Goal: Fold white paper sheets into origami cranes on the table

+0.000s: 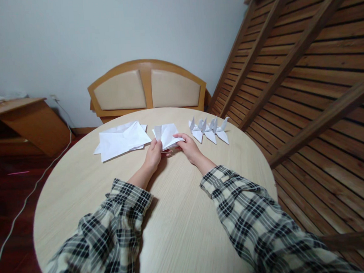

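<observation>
A small white sheet of folded paper (168, 133) is held up between my two hands, over the middle of the round table. My left hand (154, 155) pinches its lower left edge, thumb on top. On the other side my right hand (189, 147) grips the right edge, fingers partly underneath and hidden. Creases run across the paper and its layers stand slightly apart. To the left lie several loose white sheets (123, 141), overlapping and creased. Folded paper cranes (209, 131) stand in a row to the right of my right hand.
The round pale wooden table (172, 220) carries everything. Beyond it stands a padded headboard (147, 87) against the wall. A slatted wooden frame (308, 73) leans close along the right. At left are a brown desk (40, 125) and a white cable (27, 199) on the floor.
</observation>
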Tool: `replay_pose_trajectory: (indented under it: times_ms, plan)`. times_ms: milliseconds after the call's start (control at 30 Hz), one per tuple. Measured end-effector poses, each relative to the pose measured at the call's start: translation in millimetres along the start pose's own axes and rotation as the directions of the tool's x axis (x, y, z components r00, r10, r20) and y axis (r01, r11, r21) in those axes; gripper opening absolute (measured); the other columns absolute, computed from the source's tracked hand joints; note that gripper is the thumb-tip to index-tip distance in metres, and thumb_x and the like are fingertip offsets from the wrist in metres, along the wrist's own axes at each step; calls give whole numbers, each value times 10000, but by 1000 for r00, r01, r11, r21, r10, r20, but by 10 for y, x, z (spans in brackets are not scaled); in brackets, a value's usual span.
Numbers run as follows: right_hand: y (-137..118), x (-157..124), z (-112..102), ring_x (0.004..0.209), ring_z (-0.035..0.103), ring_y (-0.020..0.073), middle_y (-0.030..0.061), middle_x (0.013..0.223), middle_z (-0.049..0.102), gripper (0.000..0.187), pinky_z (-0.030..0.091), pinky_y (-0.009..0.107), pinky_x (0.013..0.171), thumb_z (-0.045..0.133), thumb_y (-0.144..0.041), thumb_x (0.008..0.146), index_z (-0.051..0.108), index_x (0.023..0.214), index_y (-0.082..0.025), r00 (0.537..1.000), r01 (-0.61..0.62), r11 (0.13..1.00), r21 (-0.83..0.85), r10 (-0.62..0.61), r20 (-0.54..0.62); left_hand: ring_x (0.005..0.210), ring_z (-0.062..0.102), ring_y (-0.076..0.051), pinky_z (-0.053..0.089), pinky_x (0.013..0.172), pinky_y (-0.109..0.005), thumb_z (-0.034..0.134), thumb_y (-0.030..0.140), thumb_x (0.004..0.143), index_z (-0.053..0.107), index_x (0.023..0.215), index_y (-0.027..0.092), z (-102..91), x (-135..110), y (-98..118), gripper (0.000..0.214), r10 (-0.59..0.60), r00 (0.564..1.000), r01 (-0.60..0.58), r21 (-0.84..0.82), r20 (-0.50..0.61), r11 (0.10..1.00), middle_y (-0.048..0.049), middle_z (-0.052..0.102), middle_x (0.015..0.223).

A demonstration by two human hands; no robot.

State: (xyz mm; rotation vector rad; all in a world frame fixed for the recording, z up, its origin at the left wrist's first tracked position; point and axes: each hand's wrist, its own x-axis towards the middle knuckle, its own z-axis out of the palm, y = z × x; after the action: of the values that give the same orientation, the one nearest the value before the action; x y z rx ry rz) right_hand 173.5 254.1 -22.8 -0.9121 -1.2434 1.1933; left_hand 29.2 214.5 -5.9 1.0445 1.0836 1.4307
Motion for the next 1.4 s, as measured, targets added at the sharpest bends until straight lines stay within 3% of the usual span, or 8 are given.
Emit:
replay_pose_trajectory:
  times_ms: [500,567,667,800,1067,1200,1300,1400]
  plan:
    - [49,46,-35,793,581,127,-1,958,649,288,490,263,721,567,-178,685,664,950,-236,996,-1,997,78,8,-84,544,576,-122,493,501,-211,533,180,798,535,681,172,-30,-9,11,117,-3,999,1,48,47,999,-7,544,640]
    - [43,40,-34,807,583,128,0,969,647,276,489,263,727,575,-190,683,665,941,-234,996,-6,996,86,13,-85,567,564,-119,512,521,-215,531,156,781,582,749,167,-33,4,5,61,12,1000,-12,37,19,999,-18,568,692]
    - [30,30,-30,812,586,130,3,958,649,253,485,260,726,613,-217,670,675,916,-223,997,-18,995,98,25,-70,695,596,-143,514,535,-201,527,145,794,622,1074,206,-40,38,-1,302,30,995,-32,-23,-100,999,-53,638,881]
    - [20,21,-31,793,587,132,-1,929,660,235,476,258,711,622,-228,672,681,900,-226,998,-18,995,97,25,-62,880,636,-172,523,587,-199,519,186,847,404,1424,313,-52,65,16,602,-1,989,-19,-129,-150,991,-85,634,1158]
    - [39,19,-44,760,570,141,-15,862,637,211,449,262,684,620,-286,680,654,881,-230,1000,-4,997,79,5,-15,891,620,-168,543,652,-234,555,105,715,433,1379,332,-80,31,49,712,115,993,-110,-213,9,971,-61,583,1196]
    - [13,2,-71,709,531,141,-26,788,609,191,404,249,629,616,-288,677,651,856,-233,1000,-14,999,51,13,18,947,604,-177,545,675,-245,616,66,705,479,1233,313,-179,84,-2,599,169,986,-169,-91,-6,981,-53,542,1194]
    - [-25,-27,-136,719,516,150,-21,780,596,168,405,265,644,618,-293,694,655,846,-229,998,29,998,-49,-26,54,916,600,-162,546,707,-268,680,65,698,470,1166,287,-281,122,-44,559,242,966,-246,42,95,968,-47,542,1200]
    - [-58,-59,-230,763,525,156,-9,825,602,166,423,291,716,598,-262,704,660,849,-212,992,102,982,-158,-89,84,947,594,-168,559,753,-313,744,85,682,466,1163,289,-370,135,-74,592,275,955,-292,178,114,940,-65,495,1303]
